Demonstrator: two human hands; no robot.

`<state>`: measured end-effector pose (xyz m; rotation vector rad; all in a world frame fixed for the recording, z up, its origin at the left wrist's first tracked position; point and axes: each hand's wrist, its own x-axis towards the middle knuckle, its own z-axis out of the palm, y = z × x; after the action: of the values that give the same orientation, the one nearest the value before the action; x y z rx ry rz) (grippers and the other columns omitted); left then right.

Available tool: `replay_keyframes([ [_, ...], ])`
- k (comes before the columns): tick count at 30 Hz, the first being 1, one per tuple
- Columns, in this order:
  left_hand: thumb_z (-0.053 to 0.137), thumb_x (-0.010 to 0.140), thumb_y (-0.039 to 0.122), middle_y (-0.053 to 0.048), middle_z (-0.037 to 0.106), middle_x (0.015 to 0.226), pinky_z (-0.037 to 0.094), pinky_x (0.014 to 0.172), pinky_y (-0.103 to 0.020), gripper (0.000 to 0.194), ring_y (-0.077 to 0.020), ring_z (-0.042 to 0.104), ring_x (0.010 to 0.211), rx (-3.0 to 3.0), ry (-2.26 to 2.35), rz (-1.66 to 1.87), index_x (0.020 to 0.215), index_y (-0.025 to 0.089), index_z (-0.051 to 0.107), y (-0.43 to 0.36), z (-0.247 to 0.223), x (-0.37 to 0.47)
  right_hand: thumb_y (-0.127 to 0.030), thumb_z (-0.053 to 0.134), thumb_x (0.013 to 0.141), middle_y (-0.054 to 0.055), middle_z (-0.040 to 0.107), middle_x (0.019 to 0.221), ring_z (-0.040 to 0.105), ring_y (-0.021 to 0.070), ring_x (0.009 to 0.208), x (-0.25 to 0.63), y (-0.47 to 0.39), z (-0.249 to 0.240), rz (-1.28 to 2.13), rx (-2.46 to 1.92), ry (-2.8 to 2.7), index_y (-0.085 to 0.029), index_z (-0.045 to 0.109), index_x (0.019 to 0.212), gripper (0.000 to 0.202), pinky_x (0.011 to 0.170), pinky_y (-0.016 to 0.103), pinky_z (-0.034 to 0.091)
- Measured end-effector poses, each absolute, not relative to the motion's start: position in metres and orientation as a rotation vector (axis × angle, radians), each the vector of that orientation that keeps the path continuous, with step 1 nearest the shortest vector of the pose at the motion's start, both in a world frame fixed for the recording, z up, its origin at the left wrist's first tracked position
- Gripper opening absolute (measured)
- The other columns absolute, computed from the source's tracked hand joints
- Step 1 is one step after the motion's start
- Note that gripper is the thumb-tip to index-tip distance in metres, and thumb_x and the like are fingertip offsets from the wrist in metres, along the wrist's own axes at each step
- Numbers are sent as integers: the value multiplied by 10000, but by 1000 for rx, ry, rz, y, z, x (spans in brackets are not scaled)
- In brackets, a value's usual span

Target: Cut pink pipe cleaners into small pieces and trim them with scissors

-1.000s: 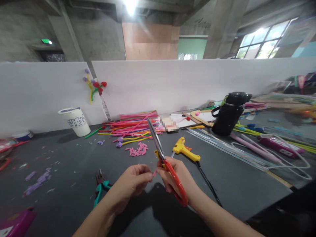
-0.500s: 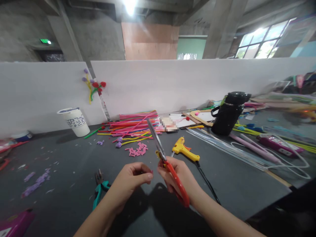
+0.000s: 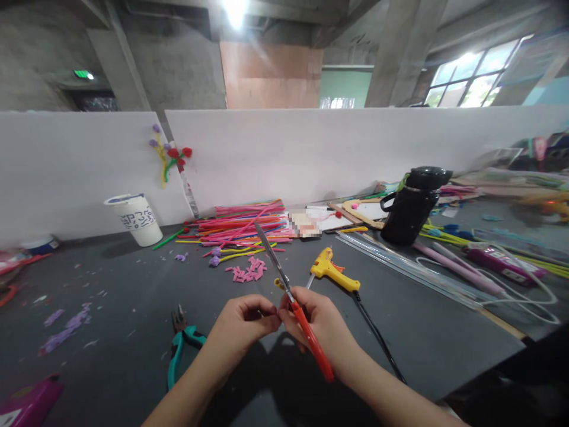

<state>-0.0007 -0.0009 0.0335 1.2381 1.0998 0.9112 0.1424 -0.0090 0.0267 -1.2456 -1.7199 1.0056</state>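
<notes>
Grey concrete walls [image 3: 178,71], white partition panels [image 3: 284,154] behind dark tabletop [image 3: 133,332], gridded window [image 3: 480,71] right, bright ceiling light [image 3: 235,10].

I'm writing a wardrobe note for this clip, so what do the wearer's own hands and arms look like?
Left hand and right hand are bare, without gloves. No sleeve, watch or bracelet shows on either forearm, and I see no ring or marking.

One scissors [image 3: 307,335], one glue gun [image 3: 333,270], one pliers [image 3: 176,356], one cup [image 3: 137,220], one flask [image 3: 409,210] (pink snippets [image 3: 249,271] overlap, uncountable).
</notes>
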Motion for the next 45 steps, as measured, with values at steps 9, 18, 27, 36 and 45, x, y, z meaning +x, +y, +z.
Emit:
replay_keyframes([
  [9,617,628,240,55,487,465,94,356,-180,110,-13,165,357,1026,1053,1307,651,135,595,-5,50,-8,-469,574,651,-61,478,547,389,100,480,151,-14,31,625,-1416,-2039,-210,432,752,312,461,196,267],
  [18,661,594,260,87,366,415,127,346,-158,146,-16,212,362,906,982,1539,670,149,605,-8,53,-11,-491,449,742,18,581,647,528,152,524,158,-19,21,202,-1473,-2240,-188,481,786,308,470,224,270],
  [27,649,626,256,76,400,456,122,351,-154,126,-8,205,371,919,939,1530,649,143,598,-9,51,-12,-548,402,757,27,585,618,541,157,499,161,-19,17,54,-1398,-2254,-180,471,754,375,458,226,293],
  [36,640,642,240,69,434,490,132,341,-144,113,2,210,367,897,901,1527,639,141,586,-8,50,-13,-478,414,778,10,570,594,535,151,487,160,-19,15,19,-1373,-2262,-185,458,757,297,460,231,291],
  [45,637,648,229,83,384,448,118,347,-151,96,-6,188,371,877,882,1511,651,145,591,-9,51,-12,-484,422,774,10,574,612,540,157,510,158,-20,14,83,-1402,-2274,-186,450,747,300,471,233,291],
])
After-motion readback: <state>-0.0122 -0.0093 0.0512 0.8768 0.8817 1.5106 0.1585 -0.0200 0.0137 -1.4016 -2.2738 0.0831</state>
